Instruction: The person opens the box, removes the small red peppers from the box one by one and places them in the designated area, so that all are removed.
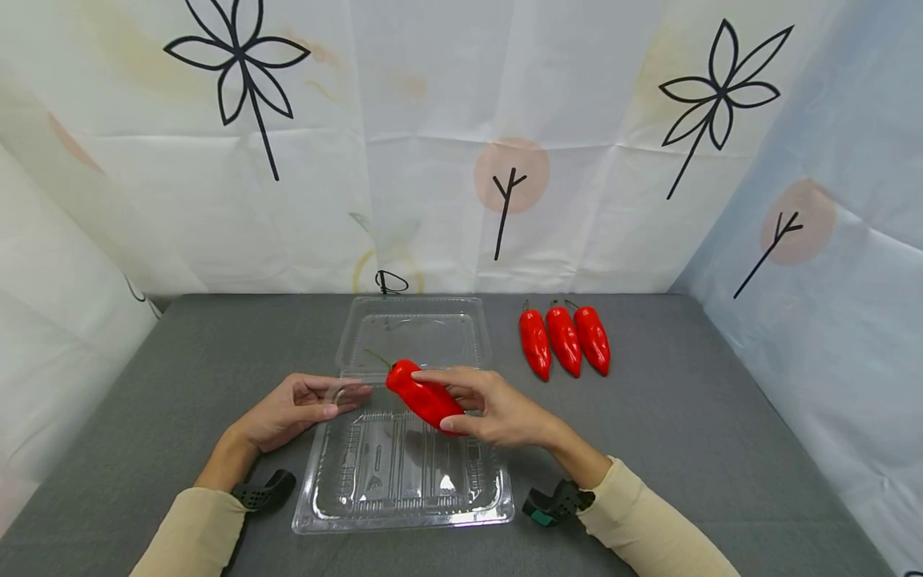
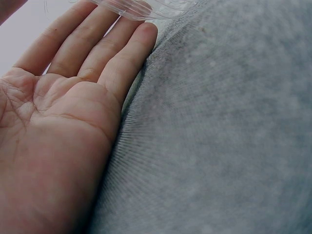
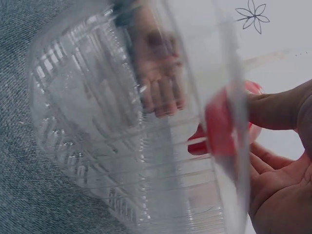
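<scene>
In the head view my right hand (image 1: 505, 409) grips a glossy red pepper (image 1: 425, 397) with a thin green stem, thumb on its near side and fingers over its top. The pepper is held tilted above the base of a clear plastic clamshell container (image 1: 317, 513). Seen from the right wrist, the red pepper (image 3: 222, 122) shows partly through the container's wall. My left hand (image 1: 288, 413) rests at the container's back left corner. In the left wrist view its fingers (image 2: 124, 61) lie fairly straight, with the tips touching the clear plastic (image 2: 161, 7).
Three more red peppers (image 1: 565, 340) lie side by side at the back right of the grey tabletop (image 1: 649, 417). The container's lid (image 1: 414, 332) is folded back flat behind its base. White printed cloth (image 1: 433, 144) stands around the back and sides.
</scene>
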Demonstrator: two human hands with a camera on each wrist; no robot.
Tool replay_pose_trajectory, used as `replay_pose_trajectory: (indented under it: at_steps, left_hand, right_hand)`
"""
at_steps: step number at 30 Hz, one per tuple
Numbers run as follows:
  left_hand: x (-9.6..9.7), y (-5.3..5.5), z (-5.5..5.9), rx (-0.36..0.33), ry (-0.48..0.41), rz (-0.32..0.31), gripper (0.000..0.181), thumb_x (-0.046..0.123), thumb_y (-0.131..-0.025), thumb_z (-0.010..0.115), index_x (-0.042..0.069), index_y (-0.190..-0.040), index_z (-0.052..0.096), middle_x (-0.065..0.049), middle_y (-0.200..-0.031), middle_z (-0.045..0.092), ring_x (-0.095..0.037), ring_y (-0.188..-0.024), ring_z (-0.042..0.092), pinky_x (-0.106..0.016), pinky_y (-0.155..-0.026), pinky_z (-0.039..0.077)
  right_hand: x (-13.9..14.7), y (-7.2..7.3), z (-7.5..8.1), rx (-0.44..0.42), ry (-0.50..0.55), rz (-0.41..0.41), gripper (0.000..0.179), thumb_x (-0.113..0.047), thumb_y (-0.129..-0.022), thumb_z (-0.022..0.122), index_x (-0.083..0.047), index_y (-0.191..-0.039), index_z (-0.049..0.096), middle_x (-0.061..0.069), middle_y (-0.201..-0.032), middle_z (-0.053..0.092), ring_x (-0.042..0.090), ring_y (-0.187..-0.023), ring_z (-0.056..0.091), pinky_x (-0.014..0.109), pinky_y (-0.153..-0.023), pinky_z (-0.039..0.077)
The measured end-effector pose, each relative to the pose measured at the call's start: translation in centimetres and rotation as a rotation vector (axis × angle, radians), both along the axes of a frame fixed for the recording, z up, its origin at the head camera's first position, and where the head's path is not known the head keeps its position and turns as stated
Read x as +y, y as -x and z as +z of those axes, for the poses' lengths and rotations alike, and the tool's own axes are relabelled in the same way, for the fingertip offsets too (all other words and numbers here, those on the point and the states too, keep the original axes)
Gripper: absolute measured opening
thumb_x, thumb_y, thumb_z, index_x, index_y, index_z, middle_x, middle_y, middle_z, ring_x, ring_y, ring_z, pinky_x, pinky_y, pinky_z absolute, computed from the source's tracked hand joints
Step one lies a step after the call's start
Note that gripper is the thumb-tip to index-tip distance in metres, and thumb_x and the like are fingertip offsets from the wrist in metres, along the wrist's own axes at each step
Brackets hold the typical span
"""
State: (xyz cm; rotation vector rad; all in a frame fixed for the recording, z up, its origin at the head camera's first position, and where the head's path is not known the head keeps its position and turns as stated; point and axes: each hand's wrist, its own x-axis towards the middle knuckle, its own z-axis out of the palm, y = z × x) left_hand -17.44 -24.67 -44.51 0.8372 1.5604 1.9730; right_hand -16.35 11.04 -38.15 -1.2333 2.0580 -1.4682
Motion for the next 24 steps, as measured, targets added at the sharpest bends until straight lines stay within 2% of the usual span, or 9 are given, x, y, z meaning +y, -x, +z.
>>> replay_pose_trajectory:
  at_steps: [3, 9, 18, 24]
  left_hand:
    - [0.0, 0.0, 0.1, -0.007, 0.002, 0.003, 0.047, -0.012, -0.098, 0.052, -0.020, -0.142, 0.041, -0.024, -0.145, 0.053, -0.028, -0.137, 0.050, -0.040, -0.113, 0.040]
    - [0.0, 0.0, 0.1, -0.010, -0.002, -0.001, 0.047, -0.013, -0.098, 0.052, -0.020, -0.142, 0.040, -0.028, -0.146, 0.051, -0.029, -0.138, 0.049, -0.040, -0.113, 0.039]
    - [0.1, 0.0, 0.1, -0.020, -0.036, -0.013, 0.046, -0.013, -0.098, 0.052, -0.020, -0.142, 0.040, -0.026, -0.145, 0.052, -0.029, -0.138, 0.049, -0.039, -0.114, 0.039]
    - [0.0, 0.0, 0.1, -0.018, -0.020, -0.005, 0.046, -0.013, -0.098, 0.051, -0.021, -0.142, 0.040, -0.026, -0.145, 0.052, -0.028, -0.138, 0.050, -0.039, -0.114, 0.039]
  right_hand:
    - [0.2, -0.1, 0.3, 0.017, -0.007, -0.016, 0.061, 0.003, -0.093, 0.069, -0.007, -0.150, 0.049, 0.013, -0.146, 0.052, 0.023, -0.117, 0.063, 0.033, -0.097, 0.054]
    - [0.5, -0.2, 0.7, -0.054, 0.021, -0.038, 0.061, 0.004, -0.092, 0.070, -0.007, -0.149, 0.051, 0.016, -0.138, 0.054, 0.030, -0.120, 0.064, 0.035, -0.089, 0.059]
    - [1.6, -0.2, 0.9, -0.143, 0.070, -0.058, 0.062, 0.004, -0.092, 0.070, -0.004, -0.149, 0.049, 0.019, -0.144, 0.051, 0.035, -0.123, 0.061, 0.041, -0.088, 0.059]
    - [2.1, 0.0, 1.2, -0.149, 0.062, -0.092, 0.063, 0.004, -0.092, 0.070, -0.006, -0.150, 0.049, 0.019, -0.142, 0.055, 0.034, -0.119, 0.063, 0.040, -0.087, 0.060]
